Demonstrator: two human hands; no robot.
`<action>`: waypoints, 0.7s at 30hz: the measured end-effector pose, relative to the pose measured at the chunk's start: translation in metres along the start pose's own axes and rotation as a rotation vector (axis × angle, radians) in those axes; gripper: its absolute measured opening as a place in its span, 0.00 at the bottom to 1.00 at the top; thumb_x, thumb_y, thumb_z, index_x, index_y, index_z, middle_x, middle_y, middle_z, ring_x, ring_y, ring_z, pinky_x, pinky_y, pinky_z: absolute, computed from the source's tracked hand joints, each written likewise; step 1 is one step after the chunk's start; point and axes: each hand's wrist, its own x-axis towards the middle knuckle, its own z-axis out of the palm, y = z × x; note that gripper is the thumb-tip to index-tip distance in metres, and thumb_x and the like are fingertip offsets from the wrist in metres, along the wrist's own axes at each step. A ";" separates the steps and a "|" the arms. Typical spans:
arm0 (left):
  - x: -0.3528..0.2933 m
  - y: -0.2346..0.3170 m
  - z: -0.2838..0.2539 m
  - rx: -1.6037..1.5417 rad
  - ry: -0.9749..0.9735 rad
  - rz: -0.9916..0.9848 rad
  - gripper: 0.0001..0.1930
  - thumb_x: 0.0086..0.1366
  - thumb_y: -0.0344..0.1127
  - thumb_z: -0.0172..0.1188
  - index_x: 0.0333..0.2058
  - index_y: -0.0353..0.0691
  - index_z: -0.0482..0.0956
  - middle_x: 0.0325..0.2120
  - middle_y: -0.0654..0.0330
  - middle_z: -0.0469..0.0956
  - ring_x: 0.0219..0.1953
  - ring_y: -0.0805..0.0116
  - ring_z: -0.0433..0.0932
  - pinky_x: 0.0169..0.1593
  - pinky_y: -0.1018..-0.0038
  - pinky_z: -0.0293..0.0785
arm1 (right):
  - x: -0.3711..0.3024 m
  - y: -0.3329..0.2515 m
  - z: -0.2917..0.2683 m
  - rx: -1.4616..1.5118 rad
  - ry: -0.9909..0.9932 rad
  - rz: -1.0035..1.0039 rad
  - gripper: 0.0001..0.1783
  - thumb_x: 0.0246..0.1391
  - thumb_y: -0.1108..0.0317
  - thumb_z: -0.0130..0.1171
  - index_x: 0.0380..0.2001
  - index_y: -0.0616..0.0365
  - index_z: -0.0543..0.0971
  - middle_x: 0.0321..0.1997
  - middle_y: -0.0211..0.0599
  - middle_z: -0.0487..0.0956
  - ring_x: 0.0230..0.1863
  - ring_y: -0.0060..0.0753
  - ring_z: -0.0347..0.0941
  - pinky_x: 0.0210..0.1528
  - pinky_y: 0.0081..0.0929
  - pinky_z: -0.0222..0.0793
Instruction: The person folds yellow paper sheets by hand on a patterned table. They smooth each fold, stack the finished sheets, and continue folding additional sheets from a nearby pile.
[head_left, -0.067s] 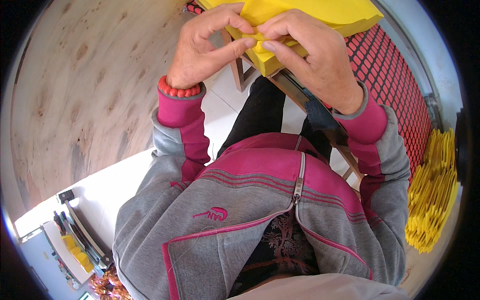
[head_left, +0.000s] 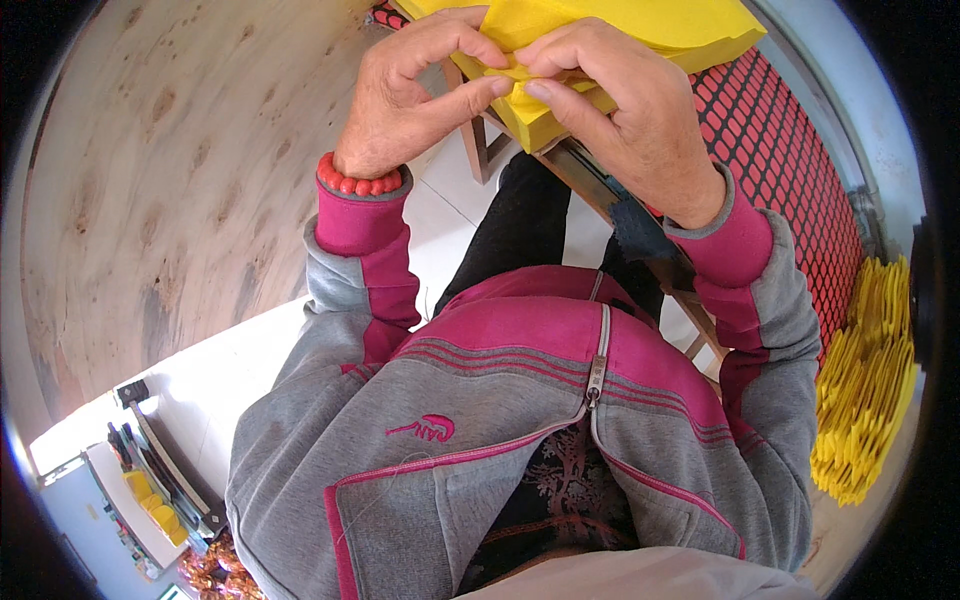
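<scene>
A yellow sheet, which could be thin cloth or paper, lies in folds at the top of the view. My left hand pinches its gathered edge between thumb and index finger; a red bead bracelet circles that wrist. Close beside it, my right hand grips the same edge with thumb and fingers, the tips of both hands almost meeting. A folded yellow corner hangs below the fingertips. Parts of the sheet behind the hands are hidden.
A wooden panel fills the left side. Beneath the sheet stands a wooden frame with a dark rag. To the right are a red surface with black mesh pattern and a stack of folded yellow pieces.
</scene>
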 end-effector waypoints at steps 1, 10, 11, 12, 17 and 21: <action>-0.001 0.000 0.002 0.023 0.016 0.002 0.09 0.63 0.23 0.66 0.42 0.34 0.81 0.52 0.55 0.80 0.56 0.64 0.77 0.63 0.69 0.68 | 0.000 -0.001 0.000 0.006 0.010 0.008 0.06 0.58 0.74 0.64 0.38 0.62 0.80 0.43 0.40 0.83 0.42 0.38 0.81 0.44 0.27 0.75; -0.004 -0.006 0.013 0.016 0.170 -0.093 0.04 0.67 0.24 0.64 0.40 0.34 0.81 0.41 0.63 0.81 0.47 0.73 0.77 0.56 0.74 0.72 | 0.000 -0.002 -0.005 -0.035 0.085 -0.087 0.10 0.50 0.71 0.71 0.33 0.59 0.79 0.50 0.45 0.81 0.44 0.43 0.81 0.43 0.30 0.78; -0.004 -0.006 0.014 -0.008 0.184 -0.103 0.04 0.67 0.24 0.64 0.40 0.34 0.80 0.40 0.63 0.81 0.47 0.73 0.77 0.55 0.74 0.72 | 0.001 -0.001 -0.005 -0.066 0.062 -0.120 0.10 0.50 0.71 0.71 0.34 0.58 0.79 0.51 0.45 0.81 0.45 0.43 0.81 0.45 0.30 0.78; -0.003 -0.006 0.015 -0.033 0.197 -0.113 0.04 0.67 0.24 0.64 0.39 0.34 0.80 0.39 0.64 0.80 0.47 0.73 0.77 0.55 0.75 0.72 | 0.001 0.001 -0.005 -0.109 0.044 -0.133 0.10 0.50 0.71 0.71 0.34 0.58 0.79 0.51 0.44 0.81 0.46 0.43 0.81 0.46 0.30 0.78; -0.002 -0.004 0.023 0.016 0.253 -0.086 0.06 0.64 0.19 0.63 0.37 0.36 0.78 0.38 0.62 0.80 0.43 0.75 0.77 0.50 0.77 0.73 | -0.003 0.005 -0.005 -0.212 -0.033 -0.159 0.09 0.52 0.73 0.69 0.34 0.59 0.79 0.48 0.42 0.82 0.44 0.42 0.81 0.45 0.30 0.77; 0.001 -0.004 0.032 -0.107 0.381 -0.067 0.08 0.62 0.18 0.65 0.36 0.37 0.78 0.37 0.63 0.79 0.42 0.76 0.77 0.49 0.78 0.74 | -0.006 0.005 -0.004 -0.183 -0.069 -0.092 0.10 0.53 0.73 0.68 0.38 0.60 0.80 0.52 0.44 0.82 0.47 0.43 0.80 0.48 0.32 0.76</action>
